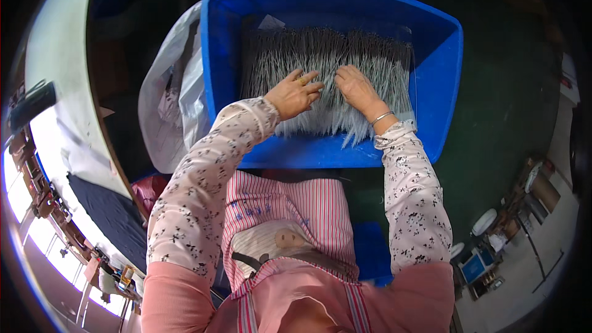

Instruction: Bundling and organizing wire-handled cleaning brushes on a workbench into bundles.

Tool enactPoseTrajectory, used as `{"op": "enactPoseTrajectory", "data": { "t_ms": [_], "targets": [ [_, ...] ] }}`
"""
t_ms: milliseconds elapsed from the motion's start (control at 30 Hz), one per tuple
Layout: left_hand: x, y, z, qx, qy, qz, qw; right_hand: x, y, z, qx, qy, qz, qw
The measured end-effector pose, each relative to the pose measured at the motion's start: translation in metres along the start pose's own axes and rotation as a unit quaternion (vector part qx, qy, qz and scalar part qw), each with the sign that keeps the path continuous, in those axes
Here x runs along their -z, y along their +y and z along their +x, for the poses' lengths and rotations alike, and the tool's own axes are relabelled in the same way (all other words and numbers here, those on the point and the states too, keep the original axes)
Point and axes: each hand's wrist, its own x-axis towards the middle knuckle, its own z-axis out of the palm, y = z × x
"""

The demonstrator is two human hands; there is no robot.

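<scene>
Left hand (293, 94) and right hand (359, 90) are both down on a big heap of thin sticks (330, 108), near each other with a small gap between them. The left fingers are spread and a bit bent, and one has a yellow ring (301, 80). The right fingers curl down onto the sticks. I cannot tell if either hand is gripping any sticks or just touching them. The sticks lie side by side in a wide blue tub (455, 74), with grey far ends and fluffy white near ends. A small pale scrap (271, 22) is by their far left corner. A shiny bracelet (382, 117) goes round the right wrist. Both arms have pale sleeves (200, 179) with dark little shapes. Just left of the tub is a cloudy white bag (157, 105). On the near side is a pink striped apron (327, 203). Further left is a pale tabletop (58, 43)
</scene>
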Motion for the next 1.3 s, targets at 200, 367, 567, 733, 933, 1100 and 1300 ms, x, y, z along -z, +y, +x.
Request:
{"op": "enactPoseTrajectory", "data": {
  "t_ms": [200, 367, 567, 733, 933, 1100, 1300],
  "targets": [
    [-0.053, -0.012, 0.063, -0.101, 0.01, 0.051, 0.993, 0.0, 0.019, -0.019, -0.079, -0.112, 0.026, 0.99],
    [-0.068, -0.021, 0.091, -0.14, -0.103, 0.086, 0.981, 0.004, 0.03, -0.043, -0.08, -0.119, -0.008, 0.99],
    [-0.055, -0.035, 0.066, -0.025, -0.166, 0.01, 0.986, 0.008, 0.038, -0.064, -0.104, -0.123, 0.024, 0.987],
    [-0.058, -0.026, 0.059, -0.037, -0.101, 0.047, 0.993, 0.01, 0.022, -0.017, -0.013, -0.048, 0.007, 0.999],
    [-0.068, -0.043, 0.074, -0.09, -0.076, 0.011, 0.993, -0.018, 0.058, -0.012, -0.037, -0.143, 0.013, 0.989],
    [-0.06, -0.035, 0.036, 0.001, -0.075, 0.065, 0.995, -0.018, 0.05, -0.034, -0.082, -0.142, -0.032, 0.986],
    [-0.037, -0.029, 0.042, 0.075, -0.155, -0.063, 0.983, -0.011, 0.036, -0.003, -0.009, -0.117, -0.014, 0.993]
  ]
}}
